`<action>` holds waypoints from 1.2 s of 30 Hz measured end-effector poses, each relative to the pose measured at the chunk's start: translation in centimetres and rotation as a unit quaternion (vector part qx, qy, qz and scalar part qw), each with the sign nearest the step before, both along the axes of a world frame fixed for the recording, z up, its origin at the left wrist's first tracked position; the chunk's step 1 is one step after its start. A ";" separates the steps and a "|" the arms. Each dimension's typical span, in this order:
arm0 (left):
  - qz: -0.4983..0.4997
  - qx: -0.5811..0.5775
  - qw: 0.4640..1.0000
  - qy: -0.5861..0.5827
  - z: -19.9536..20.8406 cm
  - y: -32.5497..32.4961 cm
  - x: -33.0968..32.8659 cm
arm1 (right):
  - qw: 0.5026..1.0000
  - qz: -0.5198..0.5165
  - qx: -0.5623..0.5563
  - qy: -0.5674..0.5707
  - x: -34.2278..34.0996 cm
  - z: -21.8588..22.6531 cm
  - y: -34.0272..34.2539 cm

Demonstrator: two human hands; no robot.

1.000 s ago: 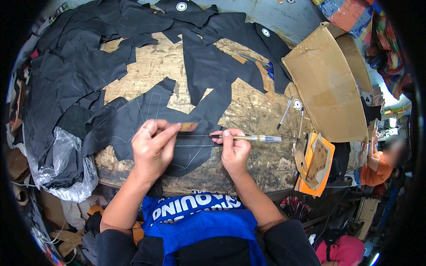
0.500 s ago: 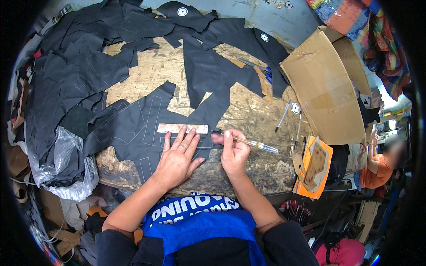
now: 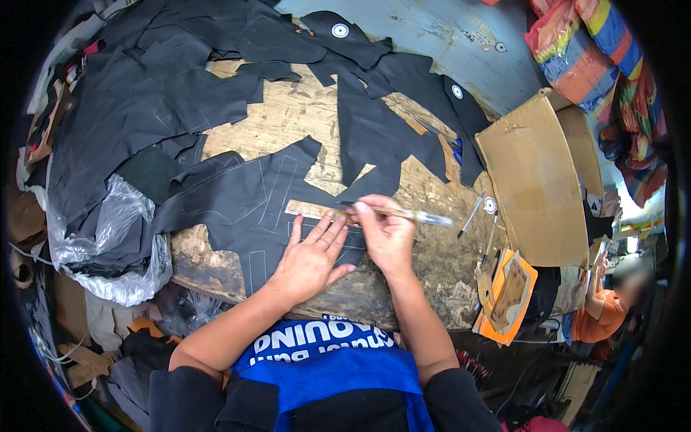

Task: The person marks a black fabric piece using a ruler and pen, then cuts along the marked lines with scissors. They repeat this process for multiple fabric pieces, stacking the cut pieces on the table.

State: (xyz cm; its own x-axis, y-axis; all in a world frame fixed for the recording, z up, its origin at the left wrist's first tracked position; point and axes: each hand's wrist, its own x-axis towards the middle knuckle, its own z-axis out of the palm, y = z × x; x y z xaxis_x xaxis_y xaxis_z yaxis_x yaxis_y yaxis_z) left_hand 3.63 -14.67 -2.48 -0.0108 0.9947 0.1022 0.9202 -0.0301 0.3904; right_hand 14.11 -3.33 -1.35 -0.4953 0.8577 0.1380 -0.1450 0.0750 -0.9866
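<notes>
**Ruler pinned flat, pen at its edge**

Just below the middle of the frame we see a narrow tan ruler (image 3: 311,210) lying crosswise on a piece of black cloth (image 3: 248,209) that bears pale drawn outlines. The left hand (image 3: 311,258) lies palm down on the cloth, its fingers (image 3: 332,229) spread open and flat; their tips reach up to the ruler's right part and press on or right beside its lower edge. The ruler's left end sticks out clear of the hand toward the left.

The right hand (image 3: 386,234) sits just to the right of the left, touching or nearly touching it. Its fingers are closed around a clear pen (image 3: 417,214), pinched near the tip. The tip points left and meets the cloth at the ruler's right end, while the barrel runs out to the right, low over the tabletop (image 3: 302,115).

Both forearms come up from the lower edge and converge at center. The left wrist is straight, the hand flat; the right wrist is bent slightly, the knuckles raised above the cloth.

The cloth lies on the worn wooden tabletop, its lower edge near the tabletop's front rim. More black cut pieces (image 3: 144,101) cover the upper left of the frame, and a cardboard sheet (image 3: 536,187) stands at the right.
</notes>
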 end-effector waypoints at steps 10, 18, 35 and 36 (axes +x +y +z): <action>-0.006 0.023 0.998 -0.051 -0.3 0.1 -0.4 | 0.963 0.196 0.109 -0.150 -6.5 -0.5 0.1; -0.016 0.007 0.995 -0.102 -0.1 0.1 -0.6 | 0.946 0.149 0.194 -0.213 -7.5 1.1 -0.3; -0.017 0.001 1.000 0.011 1.0 0.4 -0.6 | 0.944 0.020 0.198 -0.264 0.2 2.0 2.7; -0.017 -0.023 0.999 0.026 1.3 0.5 -0.6 | 0.951 0.008 0.153 -0.268 0.8 1.7 2.9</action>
State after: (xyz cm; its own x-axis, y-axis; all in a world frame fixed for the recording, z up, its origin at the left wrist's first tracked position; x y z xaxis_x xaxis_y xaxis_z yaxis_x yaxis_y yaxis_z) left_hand 3.04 -14.15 -1.20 0.0272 0.9980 0.0566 0.9383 -0.0450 0.3429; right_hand 14.90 -0.45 0.32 -0.5773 0.8099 0.1043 0.3687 0.3724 -0.8517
